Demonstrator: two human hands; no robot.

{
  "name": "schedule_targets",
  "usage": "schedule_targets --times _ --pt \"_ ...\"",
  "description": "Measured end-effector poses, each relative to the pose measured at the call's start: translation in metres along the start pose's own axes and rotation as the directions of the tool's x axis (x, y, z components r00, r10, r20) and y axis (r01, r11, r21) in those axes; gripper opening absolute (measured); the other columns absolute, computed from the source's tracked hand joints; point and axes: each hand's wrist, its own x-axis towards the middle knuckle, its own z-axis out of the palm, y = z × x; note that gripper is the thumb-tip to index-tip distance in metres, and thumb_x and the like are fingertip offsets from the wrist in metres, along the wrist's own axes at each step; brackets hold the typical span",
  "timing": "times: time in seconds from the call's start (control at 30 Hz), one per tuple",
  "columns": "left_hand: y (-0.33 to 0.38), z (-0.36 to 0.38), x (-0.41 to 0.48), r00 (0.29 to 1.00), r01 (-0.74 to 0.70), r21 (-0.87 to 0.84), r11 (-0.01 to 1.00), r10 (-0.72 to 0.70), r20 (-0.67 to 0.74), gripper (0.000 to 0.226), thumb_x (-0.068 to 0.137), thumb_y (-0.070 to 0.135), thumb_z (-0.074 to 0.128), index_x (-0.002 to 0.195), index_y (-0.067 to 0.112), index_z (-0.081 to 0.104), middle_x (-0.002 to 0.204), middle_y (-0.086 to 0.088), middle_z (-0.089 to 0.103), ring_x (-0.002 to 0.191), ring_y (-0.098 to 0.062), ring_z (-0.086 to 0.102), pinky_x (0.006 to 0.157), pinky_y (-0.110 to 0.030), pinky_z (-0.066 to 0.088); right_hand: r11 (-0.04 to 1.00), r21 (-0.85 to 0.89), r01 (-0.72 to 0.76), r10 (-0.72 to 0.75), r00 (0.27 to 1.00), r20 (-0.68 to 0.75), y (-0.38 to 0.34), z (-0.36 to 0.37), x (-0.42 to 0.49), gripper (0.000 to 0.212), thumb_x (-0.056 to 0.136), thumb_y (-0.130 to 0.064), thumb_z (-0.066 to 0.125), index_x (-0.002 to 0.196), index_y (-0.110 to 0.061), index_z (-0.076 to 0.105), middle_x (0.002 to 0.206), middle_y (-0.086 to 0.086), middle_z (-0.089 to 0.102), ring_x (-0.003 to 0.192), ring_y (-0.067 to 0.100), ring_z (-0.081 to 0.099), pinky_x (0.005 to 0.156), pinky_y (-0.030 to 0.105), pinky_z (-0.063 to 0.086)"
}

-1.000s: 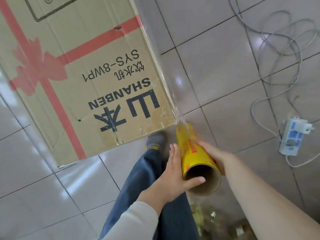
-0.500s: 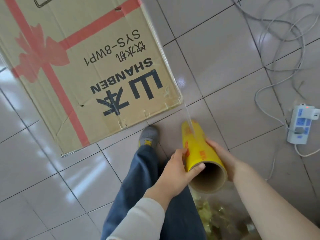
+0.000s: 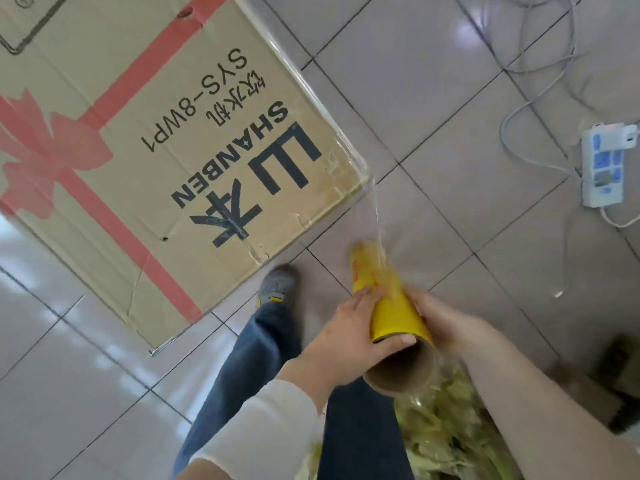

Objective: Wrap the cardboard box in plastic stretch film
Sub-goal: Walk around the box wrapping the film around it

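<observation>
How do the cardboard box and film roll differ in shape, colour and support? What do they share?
Shape: the cardboard box is flat-sided; the film roll is a hollow cylinder.
Colour: the box is brown with red ribbon print; the roll is yellow.
Support: the box sits on the tiled floor; the left hand and right hand hold the roll.
Shared: clear film joins them.
</observation>
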Motion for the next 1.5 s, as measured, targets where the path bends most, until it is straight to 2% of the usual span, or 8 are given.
schedule_targets --times 0.23,0.4,0.53,0.7,0.83,1.07,1.33,1.5 --pt "-0.023 0.011 -0.024 0.993 0.096 -0.194 0.976 -0.108 -0.051 0.084 0.075 0.066 0.052 0.144 0.028 0.024 0.139 -0.002 0.044 0.127 -0.019 0.044 0.106 -0.039 0.037 0.909 0.416 0.029 -0.077 0.992 0.099 0.055 0.025 -0.004 0.054 0.098 -0.05 0.032 0.105 -0.005 0.061 0.072 0.015 0.068 0.065 0.025 0.065 0.06 0.031 0.049" --pt "-0.045 0.001 -0.046 0.985 0.175 -0.079 0.981 -0.174 0.016 0.088 0.069 0.073 0.047 0.138 0.022 0.028 0.13 0.001 0.051 0.117 -0.015 0.051 0.096 -0.032 0.043 0.941 0.34 -0.007 -0.064 0.978 0.197 0.058 0.051 0.003 0.055 0.095 -0.056 0.035 0.099 -0.01 0.064 0.064 0.011 0.072 0.053 0.019 0.069 0.047 0.021 0.052" --pt "-0.056 -0.004 -0.055 0.992 0.125 -0.048 0.991 -0.124 0.022 0.103 0.073 0.064 0.057 0.148 0.026 -0.003 0.157 0.003 0.009 0.144 -0.017 0.014 0.116 -0.038 0.022 0.974 0.228 -0.014 -0.048 0.964 0.263 0.057 0.071 0.006 0.067 0.088 -0.065 0.043 0.126 -0.012 0.059 0.079 0.01 0.074 0.065 0.02 0.072 0.055 0.025 0.053" --pt "-0.077 -0.012 -0.06 0.999 0.054 0.036 0.998 -0.054 -0.005 0.09 0.07 0.064 0.051 0.145 0.028 0.019 0.141 -0.001 0.04 0.129 -0.016 0.039 0.107 -0.032 0.033 0.966 0.259 -0.002 -0.064 0.967 0.247 0.059 0.096 0.011 0.075 0.084 -0.069 0.05 0.14 -0.02 0.045 0.109 0.017 0.067 0.087 0.029 0.07 0.064 0.033 0.056" --pt "-0.094 -0.011 -0.078 0.999 0.041 0.037 0.999 -0.041 0.005 0.082 0.068 0.07 0.049 0.14 0.041 0.023 0.14 0.005 0.039 0.126 -0.013 0.041 0.107 -0.035 0.036 0.916 0.401 -0.027 -0.051 0.982 0.184 0.087 0.105 0.016 0.072 0.086 -0.068 0.045 0.14 -0.02 0.043 0.121 0.019 0.061 0.108 0.033 0.061 0.096 0.048 0.05" --pt "-0.116 -0.03 -0.088 0.984 0.136 0.09 0.987 -0.145 0.101 0.083 0.057 0.078 0.054 0.127 0.042 0.029 0.13 0.007 0.049 0.117 -0.012 0.049 0.096 -0.031 0.045 0.773 0.63 -0.075 -0.124 0.956 0.265 0.122 0.153 0.013 0.061 0.091 -0.064 0.036 0.113 -0.013 0.06 0.087 0.016 0.07 0.079 0.028 0.065 0.067 0.035 0.049" --pt "-0.113 -0.055 -0.09 0.972 0.053 0.392 0.918 -0.138 0.19 0.097 0.072 0.057 0.066 0.144 0.031 0.005 0.142 0.006 0.036 0.126 -0.017 0.041 0.101 -0.031 0.036 0.838 0.543 -0.05 -0.117 0.956 0.269 0.1 0.208 0.021 0.07 0.086 -0.062 0.051 0.143 -0.025 0.035 0.126 0.016 0.059 0.104 0.031 0.062 0.084 0.042 0.054" --pt "-0.134 -0.056 -0.108 0.99 0.014 0.465 0.885 -0.077 0.117 0.08 0.077 0.057 0.059 0.143 0.029 0.023 0.139 0.007 0.04 0.125 -0.015 0.041 0.101 -0.031 0.037 0.85 0.523 -0.061 -0.115 0.948 0.297 0.123 0.219 0.027 0.086 0.072 -0.08 0.042 0.139 -0.026 0.039 0.127 0.016 0.059 0.111 0.036 0.062 0.093 0.05 0.052"
